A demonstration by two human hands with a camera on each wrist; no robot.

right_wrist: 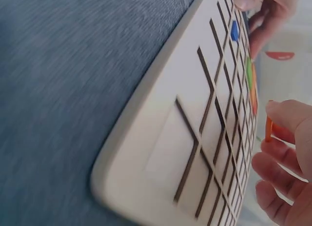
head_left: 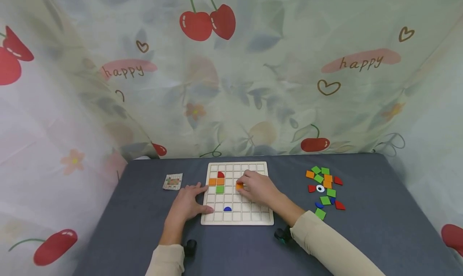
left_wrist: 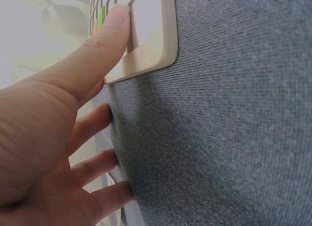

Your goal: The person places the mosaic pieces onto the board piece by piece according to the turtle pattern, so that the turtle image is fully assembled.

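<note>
A pale wooden grid board [head_left: 249, 217] lies on the dark cloth. My right hand [head_left: 258, 189] is over its middle and pinches an orange square tile [head_left: 238, 186] between thumb and fingers; in the right wrist view this orange tile [right_wrist: 268, 127] appears edge-on. At the board's left side is my left hand [head_left: 185, 203], its thumb [left_wrist: 109, 28] resting on the rim and its other fingers spread. Set in the grid are a red quarter-round tile [head_left: 221, 174], two orange squares [head_left: 212, 182] side by side, a green square [head_left: 220, 189] and, lower down, a blue half-round [head_left: 227, 209].
Several loose green, orange, red and blue tiles [head_left: 325, 200] lie scattered right of the board, with a white ring-shaped piece [head_left: 320, 188] among them. Left of the board lies a small patterned card [head_left: 173, 182]. A printed curtain [head_left: 231, 87] hangs behind the table.
</note>
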